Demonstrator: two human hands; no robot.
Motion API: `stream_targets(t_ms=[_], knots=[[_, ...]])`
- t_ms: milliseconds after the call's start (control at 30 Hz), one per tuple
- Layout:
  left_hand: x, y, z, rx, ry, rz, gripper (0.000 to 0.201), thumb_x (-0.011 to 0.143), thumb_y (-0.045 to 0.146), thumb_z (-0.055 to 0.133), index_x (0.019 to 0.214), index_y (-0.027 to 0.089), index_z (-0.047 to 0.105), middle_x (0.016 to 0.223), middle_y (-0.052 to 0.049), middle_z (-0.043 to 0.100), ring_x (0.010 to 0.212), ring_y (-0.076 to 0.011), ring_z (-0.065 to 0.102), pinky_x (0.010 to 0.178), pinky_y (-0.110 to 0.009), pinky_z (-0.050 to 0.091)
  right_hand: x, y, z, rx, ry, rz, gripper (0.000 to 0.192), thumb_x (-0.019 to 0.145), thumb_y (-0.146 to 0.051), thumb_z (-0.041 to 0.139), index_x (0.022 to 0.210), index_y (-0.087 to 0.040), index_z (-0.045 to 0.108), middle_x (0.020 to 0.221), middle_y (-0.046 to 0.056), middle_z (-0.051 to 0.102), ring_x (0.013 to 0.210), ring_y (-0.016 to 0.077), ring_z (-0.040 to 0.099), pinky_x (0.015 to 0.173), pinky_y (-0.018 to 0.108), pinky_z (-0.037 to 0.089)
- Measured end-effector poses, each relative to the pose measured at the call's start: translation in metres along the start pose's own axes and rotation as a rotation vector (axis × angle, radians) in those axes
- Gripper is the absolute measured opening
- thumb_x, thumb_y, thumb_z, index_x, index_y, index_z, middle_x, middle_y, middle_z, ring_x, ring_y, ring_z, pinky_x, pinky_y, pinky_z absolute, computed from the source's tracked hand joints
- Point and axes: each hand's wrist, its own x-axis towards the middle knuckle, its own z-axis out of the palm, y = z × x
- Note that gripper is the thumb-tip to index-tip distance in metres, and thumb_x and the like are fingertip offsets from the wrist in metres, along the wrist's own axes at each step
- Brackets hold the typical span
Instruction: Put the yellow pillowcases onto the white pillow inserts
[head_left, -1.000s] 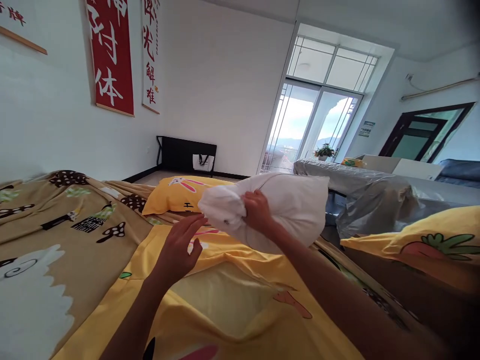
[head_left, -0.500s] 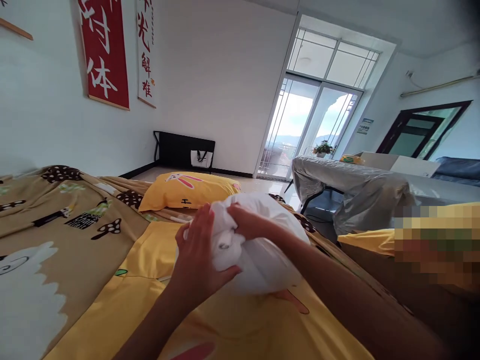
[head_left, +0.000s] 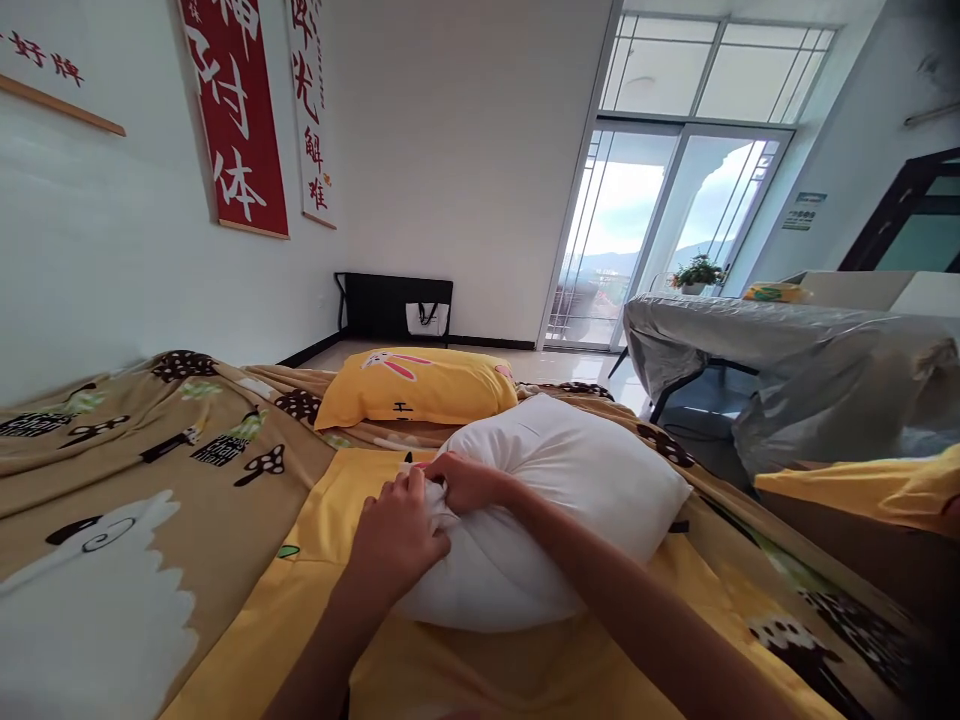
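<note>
A plump white pillow (head_left: 570, 470) lies across a flat yellow cloth (head_left: 262, 620), which looks like a pillowcase. Its left end is bunched up between my two hands. My left hand (head_left: 401, 535) is closed on that gathered end from the near left, thumb toward the pillow. From the right, my right hand (head_left: 469, 483) reaches over the pillow and pinches the same bunched part, its fingertips partly hidden. Just beyond lies a filled yellow pillow (head_left: 420, 385) with a rabbit print.
Under everything spreads a brown patterned blanket (head_left: 225, 500). More yellow fabric (head_left: 847, 490) is at the right edge. Farther back stand a plastic-covered table (head_left: 690, 325) with a potted plant (head_left: 697, 272), and a black panel (head_left: 375, 300) with a white bag (head_left: 427, 318).
The white pillow has spread out fuller to the right, and its gathered end is smaller between my hands. Both hands stay on it. The camera view has shifted and levelled somewhat.
</note>
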Motion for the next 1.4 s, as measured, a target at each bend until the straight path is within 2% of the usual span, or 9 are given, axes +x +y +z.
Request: stream_targets(t_ms=[133,267,400,567,700,800,967,1167,1400], knots=[[0.011,0.008,0.019,0.071,-0.004,-0.022,0.047,0.074,0.014,0.044,0.120,0.009,0.048,0.115,-0.019,0.057,0.108,-0.0322,0.056,0.084,-0.043,0.045,0.008,0.005,0.007,-0.122,-0.025,0.028,0.019,0.059,-0.009,0.057,0.076,-0.015,0.063,0.067,-0.003,0.058,0.065,0.0116,0.049,0.061,0.022,0.035],[0.017,0.002,0.026,0.019,0.001,0.032,0.041,0.075,0.008,0.040,0.114,0.009,0.054,0.109,-0.018,0.061,0.103,-0.0304,0.059,0.082,-0.040,0.046,0.006,-0.002,0.012,-0.286,0.050,0.002,0.023,0.062,-0.010,0.058,0.084,-0.015,0.066,0.083,0.004,0.064,0.086,0.0194,0.055,0.083,0.031,0.038],[0.025,-0.012,0.031,-0.129,0.095,0.124,0.034,0.072,0.012,0.043,0.100,0.013,0.063,0.105,-0.013,0.064,0.100,-0.0282,0.059,0.083,-0.040,0.045,-0.019,-0.017,0.005,-0.263,0.137,0.015,0.048,0.070,-0.013,0.056,0.118,-0.016,0.060,0.112,0.011,0.062,0.108,0.0238,0.053,0.098,0.039,0.035],[0.037,-0.024,0.041,-0.301,0.203,0.143,0.036,0.063,0.011,0.049,0.093,0.014,0.068,0.113,-0.012,0.062,0.109,-0.0275,0.054,0.095,-0.039,0.042,-0.068,-0.037,-0.008,-0.272,0.043,0.112,0.061,0.091,-0.040,0.047,0.146,-0.018,0.032,0.150,0.015,0.035,0.137,0.0271,0.033,0.111,0.047,0.021],[0.046,-0.033,0.047,-0.558,0.171,0.199,0.045,0.059,0.006,0.048,0.098,0.014,0.069,0.132,-0.012,0.058,0.123,-0.0239,0.051,0.105,-0.032,0.037,-0.098,-0.046,0.000,-0.369,-0.067,0.261,0.099,0.077,-0.059,0.062,0.153,-0.018,0.013,0.158,0.019,0.008,0.145,0.0339,0.010,0.114,0.055,0.010],[0.050,-0.041,0.046,-0.651,0.131,0.167,0.044,0.057,0.007,0.047,0.093,0.013,0.071,0.120,-0.011,0.066,0.115,-0.0260,0.058,0.101,-0.032,0.041,-0.106,-0.042,0.008,-0.421,-0.101,0.232,0.113,0.068,-0.054,0.073,0.153,-0.022,0.005,0.159,0.018,-0.001,0.146,0.0330,0.002,0.114,0.053,0.007],[0.050,-0.052,0.040,-0.737,0.064,0.232,0.042,0.055,0.010,0.043,0.085,0.013,0.073,0.091,-0.005,0.073,0.090,-0.0210,0.064,0.082,-0.026,0.047,-0.090,-0.017,-0.003,-0.447,-0.051,0.230,0.129,0.056,-0.058,0.078,0.153,-0.024,-0.001,0.159,0.017,-0.007,0.145,0.0354,-0.006,0.112,0.058,0.002],[0.048,-0.060,0.039,-0.893,-0.167,0.205,0.043,0.053,0.014,0.041,0.083,0.012,0.073,0.072,-0.001,0.066,0.062,-0.0131,0.054,0.051,-0.018,0.037,-0.054,0.003,-0.026,-0.442,-0.142,0.136,0.138,0.049,-0.060,0.080,0.153,-0.021,-0.002,0.158,0.019,-0.008,0.145,0.0358,-0.008,0.112,0.059,-0.005],[0.049,-0.058,0.037,-0.853,-0.268,0.349,0.046,0.049,0.012,0.039,0.080,0.012,0.073,0.072,-0.001,0.066,0.068,-0.0139,0.055,0.057,-0.019,0.039,-0.026,0.024,-0.026,-0.440,-0.279,0.090,0.142,0.044,-0.057,0.084,0.153,-0.022,-0.001,0.159,0.017,-0.006,0.145,0.0345,-0.009,0.110,0.057,-0.011]])
